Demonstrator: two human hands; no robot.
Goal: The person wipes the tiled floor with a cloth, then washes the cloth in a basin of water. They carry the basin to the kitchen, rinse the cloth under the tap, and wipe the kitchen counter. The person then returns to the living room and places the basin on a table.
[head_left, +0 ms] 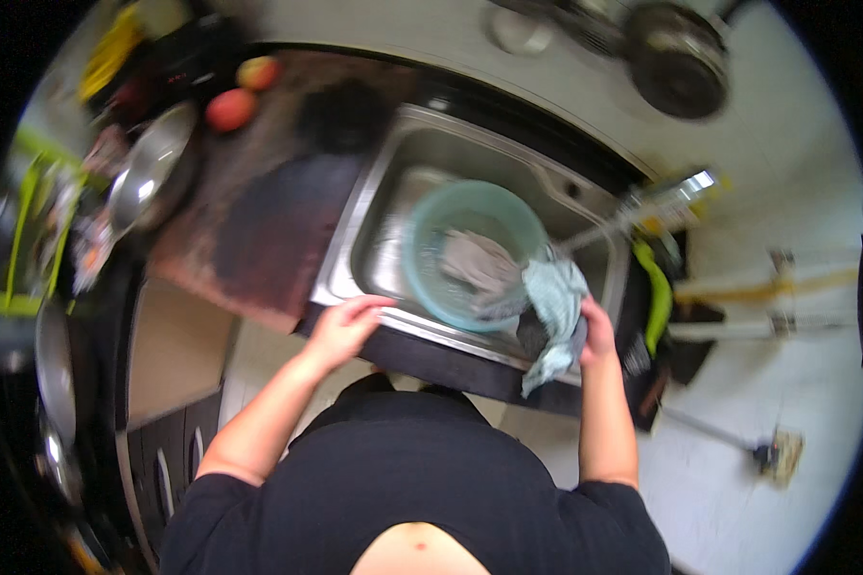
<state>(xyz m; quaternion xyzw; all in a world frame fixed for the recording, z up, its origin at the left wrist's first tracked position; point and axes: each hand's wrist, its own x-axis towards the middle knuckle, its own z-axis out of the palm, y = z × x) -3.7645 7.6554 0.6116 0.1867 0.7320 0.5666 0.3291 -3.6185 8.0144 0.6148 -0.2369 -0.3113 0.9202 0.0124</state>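
A pale teal plastic basin (422,216) stands inside a steel sink (379,273). In it lies a bunched beige cloth (479,261), with a grey cloth partly showing below. My right hand (598,333) is closed on a light green patterned cloth (555,297), which hangs over the basin's right edge and the sink's front rim. A dark cloth (534,333) is bunched against it; whether I grip that one too is unclear. Near the sink's front left corner, my left hand (345,333) holds nothing, its fingers stretched toward the basin.
A brown countertop (259,206) extends left, bearing red apples (231,110) and a steel bowl (153,168). The faucet (657,206) reaches over the sink from the right. Beyond it lies a bright green object (656,295). Pans (676,62) hang on the far wall.
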